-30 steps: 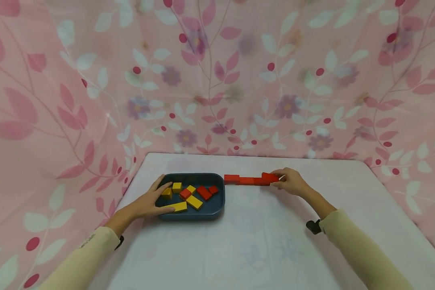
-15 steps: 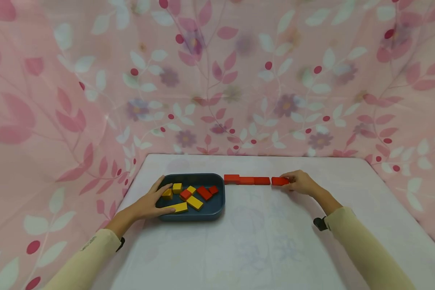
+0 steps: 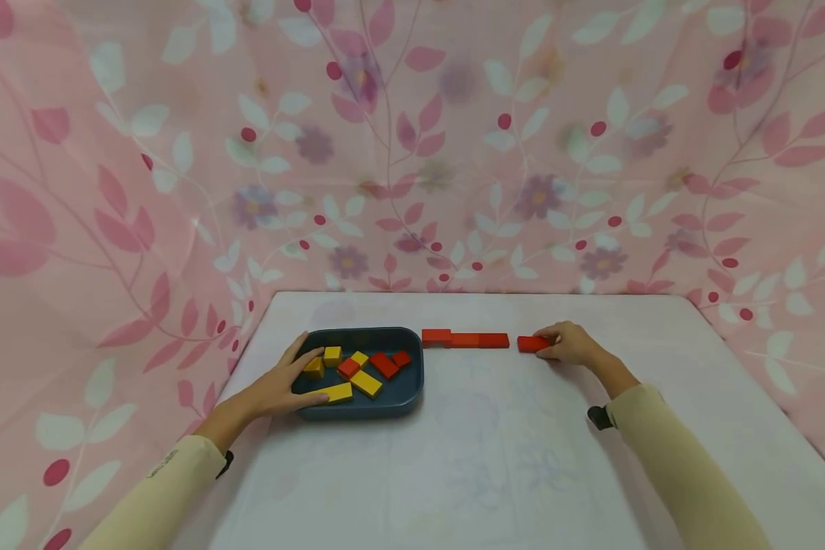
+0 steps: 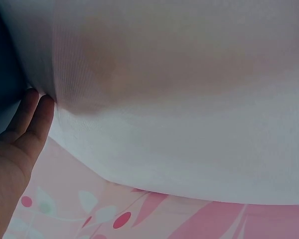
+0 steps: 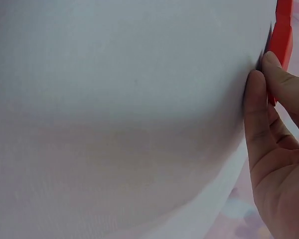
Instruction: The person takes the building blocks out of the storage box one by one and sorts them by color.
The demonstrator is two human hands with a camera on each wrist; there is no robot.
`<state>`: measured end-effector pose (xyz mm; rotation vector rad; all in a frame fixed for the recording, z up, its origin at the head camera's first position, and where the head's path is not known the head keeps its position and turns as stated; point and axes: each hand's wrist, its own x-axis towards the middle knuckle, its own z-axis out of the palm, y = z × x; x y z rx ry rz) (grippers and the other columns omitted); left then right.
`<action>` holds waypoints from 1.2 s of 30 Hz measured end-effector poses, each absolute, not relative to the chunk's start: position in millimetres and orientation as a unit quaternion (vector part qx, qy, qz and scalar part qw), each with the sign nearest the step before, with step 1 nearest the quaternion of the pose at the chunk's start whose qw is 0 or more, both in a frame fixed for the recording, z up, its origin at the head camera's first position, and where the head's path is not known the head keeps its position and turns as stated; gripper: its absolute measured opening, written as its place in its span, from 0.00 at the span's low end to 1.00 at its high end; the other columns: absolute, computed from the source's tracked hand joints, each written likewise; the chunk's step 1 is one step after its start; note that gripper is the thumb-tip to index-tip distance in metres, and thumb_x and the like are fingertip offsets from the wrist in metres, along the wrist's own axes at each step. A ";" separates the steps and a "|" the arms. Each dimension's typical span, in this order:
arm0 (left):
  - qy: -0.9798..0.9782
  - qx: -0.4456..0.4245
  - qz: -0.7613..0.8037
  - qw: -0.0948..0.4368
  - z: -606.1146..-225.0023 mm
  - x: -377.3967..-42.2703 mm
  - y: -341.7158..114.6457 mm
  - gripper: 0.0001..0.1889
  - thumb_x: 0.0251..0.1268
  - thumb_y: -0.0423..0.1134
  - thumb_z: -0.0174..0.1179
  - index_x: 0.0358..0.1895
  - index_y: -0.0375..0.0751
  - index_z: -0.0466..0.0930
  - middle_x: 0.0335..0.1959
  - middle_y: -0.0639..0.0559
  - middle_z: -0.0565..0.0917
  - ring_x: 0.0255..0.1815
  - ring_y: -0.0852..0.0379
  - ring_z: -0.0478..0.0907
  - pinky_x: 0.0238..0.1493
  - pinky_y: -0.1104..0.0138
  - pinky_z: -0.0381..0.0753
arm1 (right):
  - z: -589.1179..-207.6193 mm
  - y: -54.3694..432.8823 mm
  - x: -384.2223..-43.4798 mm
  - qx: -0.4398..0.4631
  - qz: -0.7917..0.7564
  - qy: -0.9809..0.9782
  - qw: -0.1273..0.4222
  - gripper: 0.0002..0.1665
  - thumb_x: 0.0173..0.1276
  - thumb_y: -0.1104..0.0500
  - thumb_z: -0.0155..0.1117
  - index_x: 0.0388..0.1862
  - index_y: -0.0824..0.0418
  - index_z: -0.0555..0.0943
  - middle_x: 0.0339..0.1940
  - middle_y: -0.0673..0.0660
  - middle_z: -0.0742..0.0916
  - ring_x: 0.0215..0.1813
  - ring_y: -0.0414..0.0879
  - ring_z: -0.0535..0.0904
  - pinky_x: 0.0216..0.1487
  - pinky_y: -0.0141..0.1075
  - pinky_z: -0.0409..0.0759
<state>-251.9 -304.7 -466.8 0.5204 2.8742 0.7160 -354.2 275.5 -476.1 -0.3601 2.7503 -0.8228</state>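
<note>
At the left end of a dark blue tray (image 3: 357, 412), my left hand (image 3: 275, 386) grips its wall, with thumb and index finger over the rim. In the left wrist view, other fingers of the left hand (image 4: 25, 134) lie along the tray's outside. Farther right, my right hand (image 3: 571, 344) pinches a red block (image 3: 532, 344) between thumb and fingers, low at the table surface. A row of red blocks (image 3: 464, 340) stretches from the tray's right side; a short gap separates it from the pinched block. The block (image 5: 280, 45) overlaps other red in the right wrist view.
Inside the tray lie several loose blocks, among them a yellow block (image 3: 367, 383), a yellow cube (image 3: 333, 356) and a red block (image 3: 384, 364). A white cloth covers the table (image 3: 454, 473). Pink floral fabric (image 3: 412, 153) hangs behind and at the sides.
My right hand has moved right and down with the red block, from over the row's end to the table beside it. The left hand stays on the tray.
</note>
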 end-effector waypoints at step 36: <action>0.955 0.166 0.233 0.079 -464.2 -255.0 -304.3 0.50 0.55 0.68 0.63 0.78 0.50 0.56 0.82 0.41 0.35 0.76 0.29 0.53 0.65 0.30 0.62 | -485.2 264.4 -361.4 -0.054 -0.401 0.902 0.150 0.25 0.65 0.65 0.65 0.61 0.66 0.76 0.44 0.64 0.79 0.36 0.49 0.75 0.35 0.34 0.76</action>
